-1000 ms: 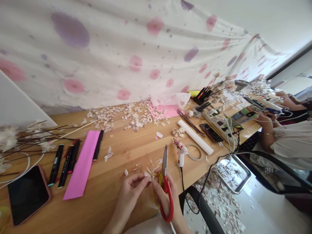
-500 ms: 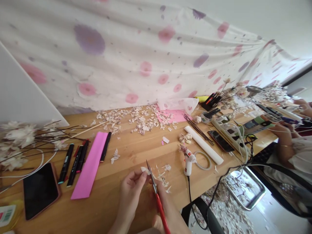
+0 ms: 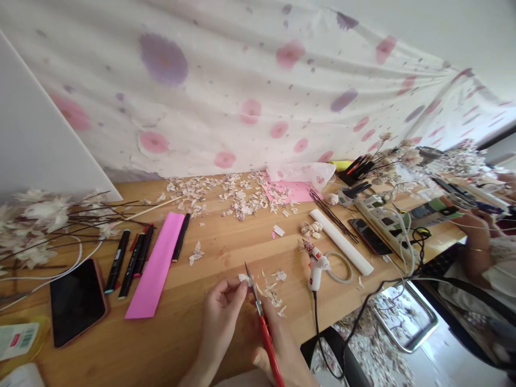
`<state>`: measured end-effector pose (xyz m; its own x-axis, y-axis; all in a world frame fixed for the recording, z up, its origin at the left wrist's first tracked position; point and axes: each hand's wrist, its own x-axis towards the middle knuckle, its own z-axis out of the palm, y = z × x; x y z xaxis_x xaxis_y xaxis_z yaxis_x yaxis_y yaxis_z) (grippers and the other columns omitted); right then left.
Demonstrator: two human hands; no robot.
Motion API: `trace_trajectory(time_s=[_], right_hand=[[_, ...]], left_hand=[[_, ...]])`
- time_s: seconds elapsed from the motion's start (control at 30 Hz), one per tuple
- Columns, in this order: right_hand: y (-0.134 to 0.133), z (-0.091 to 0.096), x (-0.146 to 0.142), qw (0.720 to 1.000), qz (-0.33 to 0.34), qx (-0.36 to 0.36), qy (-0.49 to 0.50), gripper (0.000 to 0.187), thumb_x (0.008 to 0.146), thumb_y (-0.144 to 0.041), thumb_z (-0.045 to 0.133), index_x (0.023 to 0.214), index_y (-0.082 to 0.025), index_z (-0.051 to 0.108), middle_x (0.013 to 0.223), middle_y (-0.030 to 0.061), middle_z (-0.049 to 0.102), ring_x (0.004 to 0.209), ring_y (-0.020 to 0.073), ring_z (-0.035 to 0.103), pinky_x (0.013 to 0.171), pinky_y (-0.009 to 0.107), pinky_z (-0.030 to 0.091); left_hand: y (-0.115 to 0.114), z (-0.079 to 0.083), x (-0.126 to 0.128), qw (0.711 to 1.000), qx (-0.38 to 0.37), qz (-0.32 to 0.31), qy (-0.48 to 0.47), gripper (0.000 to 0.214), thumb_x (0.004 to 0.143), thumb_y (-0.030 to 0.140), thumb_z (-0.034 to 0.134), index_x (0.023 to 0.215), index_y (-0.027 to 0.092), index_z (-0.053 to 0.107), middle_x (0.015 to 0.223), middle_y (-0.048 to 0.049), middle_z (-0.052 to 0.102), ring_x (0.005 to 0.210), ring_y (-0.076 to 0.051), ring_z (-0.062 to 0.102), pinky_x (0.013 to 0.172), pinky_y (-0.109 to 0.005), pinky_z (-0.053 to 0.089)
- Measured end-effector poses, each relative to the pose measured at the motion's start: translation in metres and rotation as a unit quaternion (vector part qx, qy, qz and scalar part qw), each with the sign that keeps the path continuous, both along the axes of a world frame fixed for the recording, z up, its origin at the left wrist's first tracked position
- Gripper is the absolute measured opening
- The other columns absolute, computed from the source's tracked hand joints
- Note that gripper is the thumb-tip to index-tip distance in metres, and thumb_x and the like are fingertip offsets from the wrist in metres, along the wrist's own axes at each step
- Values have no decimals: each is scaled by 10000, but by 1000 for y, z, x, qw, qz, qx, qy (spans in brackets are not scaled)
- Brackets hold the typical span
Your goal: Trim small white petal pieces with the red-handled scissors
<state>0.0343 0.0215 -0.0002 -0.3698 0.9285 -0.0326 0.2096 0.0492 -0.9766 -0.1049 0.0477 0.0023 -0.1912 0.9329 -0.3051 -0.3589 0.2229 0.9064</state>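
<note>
Between the thumb and fingers of my left hand [image 3: 223,306] is pinched a small piece of white paper [image 3: 243,278]. My right hand [image 3: 282,338] holds red-handled scissors [image 3: 266,338], their blades pointing away from me and lying right beside the white piece. Whether the blades are parted is too fine to tell. Pale paper scraps [image 3: 272,293] lie on the wooden table just beyond the scissors. A white petal-like cutting [image 3: 196,253] rests farther left.
A white glue gun [image 3: 315,271] stands right of my hands, its cord running off the table edge. Markers [image 3: 116,262], a pink paper strip [image 3: 157,269] and a phone [image 3: 76,303] lie left. Petals [image 3: 237,196] cover the back. A co-worker's arm [image 3: 478,242] is at far right.
The view has shifted slightly, so the table things appear a little farther right. My hands keep nearly the same pose, with the paper piece and scissors still held.
</note>
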Motion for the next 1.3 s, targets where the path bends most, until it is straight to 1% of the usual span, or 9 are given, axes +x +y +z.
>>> trace_trajectory(time_s=[0.17,0.37,0.53,0.6,0.73,0.9,1.03,1.17,1.3], right_hand=[[-1,3,5,999,10,-11,-37,984,708,-891,504,1396,-187,485,1281,165,624,1184,391,572,998,461,456],[-2,2,6,999,1,-30,-43,963,670,-936,466,1223,-164,625,1020,114,698,898,326,642,854,408,516],[-7,-1,8,999,32,-20,-19,1055,708,-944,383,1411,-160,452,1242,173,638,1150,383,585,989,429,459],[-8,-2,9,999,35,-24,-22,1061,714,-942,374,1439,-169,414,1280,179,618,1147,384,586,1003,445,450],[-8,-3,8,998,40,-43,-35,1099,677,-965,371,1466,-199,378,1250,168,633,1003,366,638,958,465,479],[-5,-1,7,999,39,-28,-26,1072,695,-937,420,1472,-198,380,1308,179,611,1232,420,543,1046,481,419],[-6,-1,9,998,44,-38,-12,1065,700,-921,448,1475,-193,380,1337,185,597,1291,419,501,1088,483,377],[-6,-1,10,998,40,-33,-18,1014,733,-904,437,1455,-194,400,1337,182,594,1230,401,548,1033,457,425],[-6,2,11,998,39,-37,-46,1023,700,-929,436,1400,-184,465,1184,161,667,1020,375,641,857,409,516]], left_hand=[[-1,-2,-1,1000,-7,12,-5,225,700,373,799,718,161,724,750,-67,767,750,-206,716,740,-282,576],[-2,-5,-2,999,-33,16,-39,265,678,402,821,720,157,731,749,-63,768,747,-204,719,750,-290,590],[-3,-2,-2,998,-37,12,-52,270,688,414,813,717,162,721,744,-48,763,768,-194,719,765,-275,591],[-4,1,-2,998,-32,12,-48,259,688,402,813,705,161,717,739,-45,760,759,-190,714,765,-275,591],[-2,4,-1,998,-26,21,-45,253,666,386,822,677,159,711,712,-41,750,716,-185,702,730,-275,589],[-2,4,2,998,-28,37,-51,252,656,383,822,669,162,702,670,-19,726,681,-163,682,687,-247,573],[-3,6,6,998,-20,35,-53,243,679,371,803,650,165,679,636,4,693,624,-138,649,633,-226,554],[-4,8,6,998,-11,38,-47,245,679,365,790,626,169,652,616,9,676,589,-136,632,598,-231,543],[-5,7,4,998,-21,34,-44,234,652,357,798,639,169,659,651,-16,711,653,-167,679,671,-262,569]])
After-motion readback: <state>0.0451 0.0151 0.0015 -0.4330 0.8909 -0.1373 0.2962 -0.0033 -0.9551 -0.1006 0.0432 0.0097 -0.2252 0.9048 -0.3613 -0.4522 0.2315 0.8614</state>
